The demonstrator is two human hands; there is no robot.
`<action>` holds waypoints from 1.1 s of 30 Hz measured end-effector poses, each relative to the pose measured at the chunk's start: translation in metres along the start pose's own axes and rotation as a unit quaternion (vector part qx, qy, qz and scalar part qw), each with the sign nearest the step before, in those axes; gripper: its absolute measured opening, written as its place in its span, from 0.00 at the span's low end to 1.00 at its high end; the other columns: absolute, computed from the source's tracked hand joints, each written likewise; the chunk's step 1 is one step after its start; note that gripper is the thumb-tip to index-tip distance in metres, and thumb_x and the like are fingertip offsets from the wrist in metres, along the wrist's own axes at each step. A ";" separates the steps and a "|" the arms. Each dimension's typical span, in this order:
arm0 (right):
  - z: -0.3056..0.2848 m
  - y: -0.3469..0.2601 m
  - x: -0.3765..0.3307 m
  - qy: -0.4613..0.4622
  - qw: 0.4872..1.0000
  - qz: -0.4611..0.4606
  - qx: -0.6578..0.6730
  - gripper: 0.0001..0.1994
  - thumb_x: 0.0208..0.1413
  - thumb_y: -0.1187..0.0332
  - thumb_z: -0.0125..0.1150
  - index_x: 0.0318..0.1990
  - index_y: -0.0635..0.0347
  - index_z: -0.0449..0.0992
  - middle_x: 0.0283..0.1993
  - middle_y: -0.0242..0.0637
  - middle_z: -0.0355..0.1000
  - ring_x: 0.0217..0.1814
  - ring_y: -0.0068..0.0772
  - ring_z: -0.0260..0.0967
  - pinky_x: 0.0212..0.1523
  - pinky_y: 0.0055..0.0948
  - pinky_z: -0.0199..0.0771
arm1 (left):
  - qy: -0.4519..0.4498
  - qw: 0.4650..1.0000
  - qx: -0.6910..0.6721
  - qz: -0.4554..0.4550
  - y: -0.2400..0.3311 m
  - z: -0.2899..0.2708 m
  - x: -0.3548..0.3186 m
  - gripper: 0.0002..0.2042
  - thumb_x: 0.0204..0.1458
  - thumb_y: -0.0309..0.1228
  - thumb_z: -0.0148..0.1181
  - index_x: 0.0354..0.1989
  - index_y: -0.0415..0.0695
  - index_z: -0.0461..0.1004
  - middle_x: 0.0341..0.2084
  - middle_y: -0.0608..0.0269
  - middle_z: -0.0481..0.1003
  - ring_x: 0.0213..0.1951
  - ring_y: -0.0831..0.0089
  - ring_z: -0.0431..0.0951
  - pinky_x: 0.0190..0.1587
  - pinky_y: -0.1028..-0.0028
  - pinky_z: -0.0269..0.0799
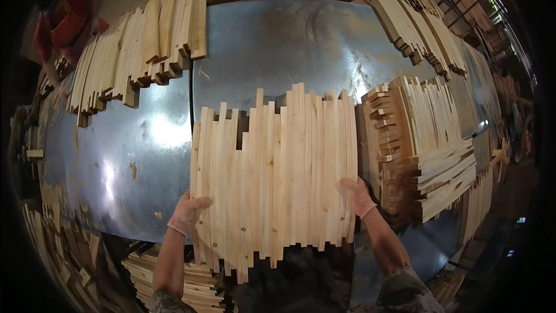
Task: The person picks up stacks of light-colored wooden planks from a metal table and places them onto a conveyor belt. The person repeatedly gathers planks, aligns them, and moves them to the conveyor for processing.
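Note:
A wide row of pale wooden strips [278,174] lies side by side in front of me, their far and near ends uneven. My left hand [189,207], in a light work glove, presses against the row's left side with the thumb over the top. On the right side my gloved right hand [359,194] grips the outermost strip the same way. Between them the strips are squeezed together, and the near ends reach past the table's edge toward my body. The fingers under the row are hidden.
A metal-topped table [255,40] spreads beneath. To the right stands a crosswise stack of strips [434,139]. More strips lie at the far left [133,52] and far right [411,29]. A person in red [69,20] is at the upper left. Loose offcuts [69,255] lie lower left.

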State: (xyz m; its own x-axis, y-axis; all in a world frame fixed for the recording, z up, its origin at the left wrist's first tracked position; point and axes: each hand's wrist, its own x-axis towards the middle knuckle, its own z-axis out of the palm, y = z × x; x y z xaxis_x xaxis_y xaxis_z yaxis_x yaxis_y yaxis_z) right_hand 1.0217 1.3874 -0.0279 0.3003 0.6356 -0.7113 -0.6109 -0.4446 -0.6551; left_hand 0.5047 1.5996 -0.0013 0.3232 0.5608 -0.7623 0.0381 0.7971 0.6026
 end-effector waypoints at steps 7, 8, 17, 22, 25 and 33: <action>-0.011 -0.001 -0.034 -0.026 0.997 0.053 0.055 0.30 0.57 0.66 0.73 0.64 0.70 0.73 0.56 0.44 0.79 0.52 0.41 0.81 0.53 0.41 0.86 | -0.003 0.998 -0.057 -0.005 -0.032 0.005 -0.037 0.38 0.42 0.30 0.80 0.65 0.33 0.72 0.52 0.52 0.80 0.52 0.61 0.82 0.61 0.61 0.76; -0.018 -0.001 -0.037 -0.032 0.996 0.057 0.054 0.29 0.57 0.66 0.73 0.63 0.71 0.74 0.56 0.44 0.79 0.52 0.41 0.81 0.53 0.41 0.86 | -0.005 0.998 -0.059 0.002 -0.034 0.007 -0.044 0.39 0.42 0.30 0.81 0.65 0.33 0.72 0.52 0.53 0.80 0.52 0.61 0.81 0.61 0.61 0.76; 0.002 -0.009 -0.064 -0.131 0.991 0.030 -0.028 0.27 0.58 0.66 0.71 0.64 0.67 0.75 0.58 0.37 0.78 0.56 0.39 0.76 0.61 0.40 0.76 | 0.072 0.986 -0.130 0.080 -0.083 0.003 -0.175 0.39 0.49 0.26 0.77 0.71 0.35 0.67 0.48 0.56 0.80 0.44 0.67 0.82 0.47 0.66 0.78; 0.047 -0.011 -0.057 -0.209 0.972 -0.035 -0.100 0.12 0.55 0.65 0.69 0.42 0.56 0.72 0.43 0.28 0.72 0.45 0.32 0.71 0.55 0.39 0.74 | 0.155 0.962 -0.146 0.173 -0.115 0.023 -0.292 0.38 0.47 0.28 0.78 0.69 0.38 0.70 0.51 0.57 0.81 0.49 0.66 0.82 0.53 0.64 0.77; 0.095 -0.019 -0.072 -0.274 0.955 -0.015 -0.113 0.13 0.53 0.67 0.67 0.41 0.58 0.70 0.39 0.30 0.72 0.42 0.33 0.73 0.53 0.41 0.77 | 0.207 0.936 -0.169 0.230 -0.148 0.024 -0.357 0.38 0.47 0.30 0.79 0.70 0.40 0.71 0.53 0.57 0.81 0.51 0.67 0.82 0.55 0.64 0.77; 0.211 0.034 -0.174 -0.486 0.852 0.051 -0.189 0.12 0.58 0.65 0.67 0.28 0.56 0.69 0.31 0.35 0.73 0.36 0.41 0.80 0.45 0.51 0.87 | 0.338 0.848 -0.263 0.314 -0.323 0.060 -0.532 0.44 0.47 0.32 0.81 0.75 0.38 0.65 0.60 0.57 0.78 0.62 0.65 0.76 0.66 0.64 0.69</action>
State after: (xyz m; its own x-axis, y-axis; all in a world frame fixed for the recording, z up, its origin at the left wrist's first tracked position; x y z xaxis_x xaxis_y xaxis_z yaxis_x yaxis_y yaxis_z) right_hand 0.7938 1.3949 0.1274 -0.6001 0.7225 -0.3434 -0.2621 -0.5832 -0.7689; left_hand 0.3775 1.0309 0.2237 -0.4980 0.7703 -0.3983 -0.4243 0.1842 0.8866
